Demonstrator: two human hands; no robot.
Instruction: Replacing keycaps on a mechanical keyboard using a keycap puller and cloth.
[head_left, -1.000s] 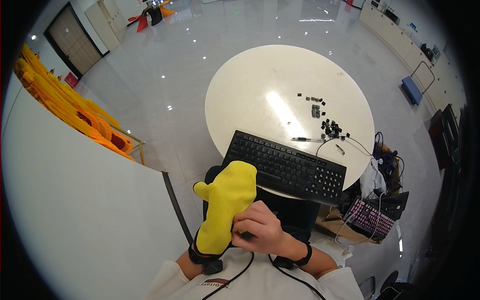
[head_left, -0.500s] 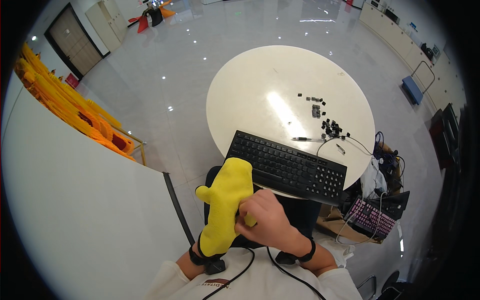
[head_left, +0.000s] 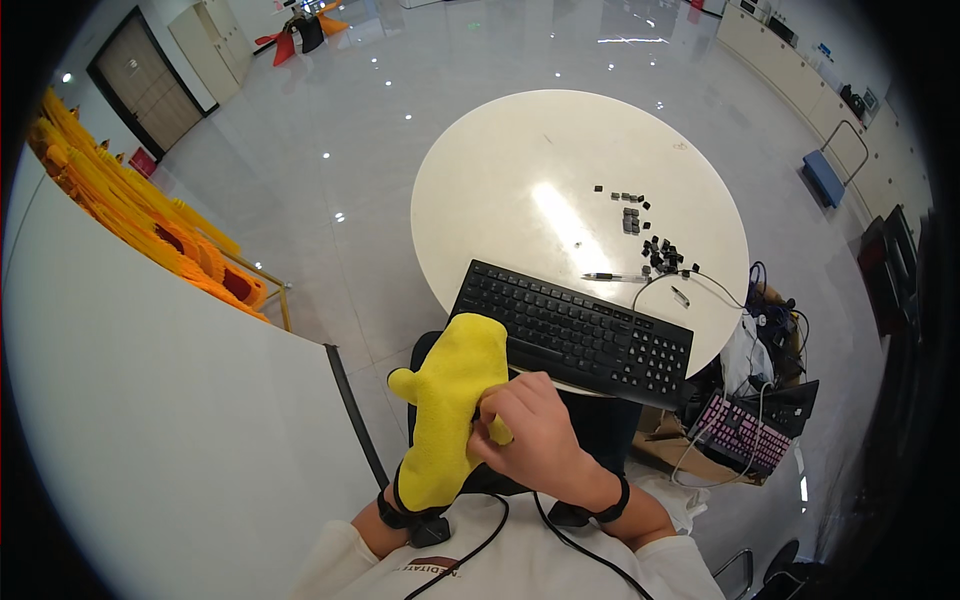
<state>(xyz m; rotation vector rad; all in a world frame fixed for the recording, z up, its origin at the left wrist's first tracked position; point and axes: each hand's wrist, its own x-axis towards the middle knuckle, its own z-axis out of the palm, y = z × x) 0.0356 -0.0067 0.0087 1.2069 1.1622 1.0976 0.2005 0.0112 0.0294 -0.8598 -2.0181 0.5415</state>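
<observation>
A yellow fleece-like mitt [head_left: 455, 370] covers my left hand [head_left: 440, 430] up to the wrist, so those fingers are hidden. A small rounded nub sticks out from the mitt's left side. On its right side, my right hand [head_left: 530, 425] is bare and closed, its fingers pinching a yellow flap of the mitt. Just beyond the mitt's tip, a black keyboard [head_left: 570, 335] lies at the near edge of the round white table [head_left: 490, 170]. Keycaps appear to be off its number-pad end at the right.
Loose black keycaps [head_left: 662, 255] lie on the table's right half, near a pen [head_left: 612, 277] and a cable. Right of the table, a cardboard box [head_left: 670, 450] holds cables and a pink-keyed keyboard [head_left: 740, 432]. A white panel [head_left: 180, 420] stands at my left.
Both hands stay nearly in place. My right hand still pinches the mitt's side, its knuckles shifted very slightly up.
</observation>
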